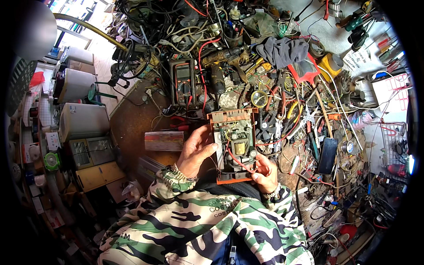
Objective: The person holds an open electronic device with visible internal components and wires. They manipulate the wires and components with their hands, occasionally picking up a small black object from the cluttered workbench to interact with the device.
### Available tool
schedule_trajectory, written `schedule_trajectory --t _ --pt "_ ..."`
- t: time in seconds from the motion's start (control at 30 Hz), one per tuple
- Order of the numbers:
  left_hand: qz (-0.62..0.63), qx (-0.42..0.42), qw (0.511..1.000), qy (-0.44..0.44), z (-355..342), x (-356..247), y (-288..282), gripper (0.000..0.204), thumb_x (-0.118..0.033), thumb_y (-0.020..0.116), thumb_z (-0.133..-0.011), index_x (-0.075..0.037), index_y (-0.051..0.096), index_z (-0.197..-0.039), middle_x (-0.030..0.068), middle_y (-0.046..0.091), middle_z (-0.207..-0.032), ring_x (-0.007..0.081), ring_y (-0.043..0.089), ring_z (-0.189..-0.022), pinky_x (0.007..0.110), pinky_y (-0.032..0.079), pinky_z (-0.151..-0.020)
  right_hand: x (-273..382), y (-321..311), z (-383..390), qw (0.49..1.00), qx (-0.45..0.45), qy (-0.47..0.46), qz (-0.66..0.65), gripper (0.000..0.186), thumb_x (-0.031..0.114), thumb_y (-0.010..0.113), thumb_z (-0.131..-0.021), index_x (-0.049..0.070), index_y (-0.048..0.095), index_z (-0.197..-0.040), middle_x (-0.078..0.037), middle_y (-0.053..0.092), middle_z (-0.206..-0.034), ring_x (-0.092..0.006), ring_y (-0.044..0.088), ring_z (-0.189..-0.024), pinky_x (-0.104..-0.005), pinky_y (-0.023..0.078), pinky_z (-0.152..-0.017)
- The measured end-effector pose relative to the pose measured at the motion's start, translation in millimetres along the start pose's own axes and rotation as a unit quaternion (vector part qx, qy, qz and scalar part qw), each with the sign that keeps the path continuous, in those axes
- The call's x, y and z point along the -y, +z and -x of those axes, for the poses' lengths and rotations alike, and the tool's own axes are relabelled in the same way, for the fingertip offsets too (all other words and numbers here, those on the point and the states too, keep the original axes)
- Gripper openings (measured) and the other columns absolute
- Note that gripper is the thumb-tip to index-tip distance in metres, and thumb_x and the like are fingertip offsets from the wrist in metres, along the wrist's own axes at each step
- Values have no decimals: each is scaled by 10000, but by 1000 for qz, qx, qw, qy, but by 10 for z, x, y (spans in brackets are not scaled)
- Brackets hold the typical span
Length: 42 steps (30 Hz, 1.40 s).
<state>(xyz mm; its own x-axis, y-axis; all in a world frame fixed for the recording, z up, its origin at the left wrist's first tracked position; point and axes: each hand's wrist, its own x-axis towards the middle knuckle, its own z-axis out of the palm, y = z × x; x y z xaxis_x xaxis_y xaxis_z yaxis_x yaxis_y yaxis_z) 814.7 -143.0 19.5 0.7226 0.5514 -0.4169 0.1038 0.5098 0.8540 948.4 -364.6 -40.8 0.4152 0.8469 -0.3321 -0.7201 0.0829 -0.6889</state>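
Note:
Between my two hands is an opened electronic device with orange end frames and a bare circuit board (240, 149). A yellow-topped transformer and a red wire show on the board. My left hand (197, 150) grips its left side, thumb lying along the edge. At its lower right corner my right hand (265, 173) holds on, with thumb and fingers closed at the edge near the red wire. A finned metal heat sink or cover (164, 141) lies on the bench just left of my left hand. Red-handled pliers (180, 123) rest behind it.
A multimeter (182, 83) stands beyond the device, beside a cordless drill (217, 78). Tangled cables and hand tools crowd the bench's far side and right. A black phone (327, 156) lies to the right. Grey-white boxed appliances (84, 121) line the left.

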Motion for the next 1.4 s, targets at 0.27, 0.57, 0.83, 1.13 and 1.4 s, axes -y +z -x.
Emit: schedule_trajectory --t 0.27,0.57,0.83,1.13,1.4 --pt "16 22 999 -45 24 22 20 628 -84 708 -918 19 420 -1467 71 631 -1276 117 590 -1141 302 446 -1022 24 31 41 1000 -4 4 12 782 212 798 -771 -90 463 -1409 -144 627 -1263 -175 634 -1018 -276 529 -838" --pt "22 17 999 -38 53 62 36 614 -48 682 -919 27 412 -1465 88 624 -1297 134 593 -1167 310 452 -1033 -27 -45 76 1000 18 -2 -26 811 2 728 -776 -105 354 -1487 -175 603 -1309 -210 633 -1135 -300 522 -942" --pt "17 16 999 -38 70 104 20 626 -54 666 -923 24 388 -1478 99 610 -1318 158 591 -1201 321 463 -1042 -55 -93 83 999 26 4 -24 814 -5 729 -780 -89 354 -1496 -162 607 -1313 -204 629 -1148 -307 519 -953" --pt "52 -24 997 -53 126 130 6 593 -32 680 -915 36 432 -1450 75 634 -1279 119 599 -1140 302 461 -1019 -54 -4 0 1000 11 21 4 796 160 782 -769 -102 431 -1433 -142 631 -1246 -167 636 -1005 -263 521 -825" --pt "-12 -43 999 -29 291 709 -500 572 -189 686 -968 14 443 -1444 58 609 -1282 134 568 -1179 304 446 -1031 -274 -88 24 991 -13 125 45 778 113 710 -778 -57 415 -1478 -81 659 -1114 -66 577 -741 -187 472 -551"
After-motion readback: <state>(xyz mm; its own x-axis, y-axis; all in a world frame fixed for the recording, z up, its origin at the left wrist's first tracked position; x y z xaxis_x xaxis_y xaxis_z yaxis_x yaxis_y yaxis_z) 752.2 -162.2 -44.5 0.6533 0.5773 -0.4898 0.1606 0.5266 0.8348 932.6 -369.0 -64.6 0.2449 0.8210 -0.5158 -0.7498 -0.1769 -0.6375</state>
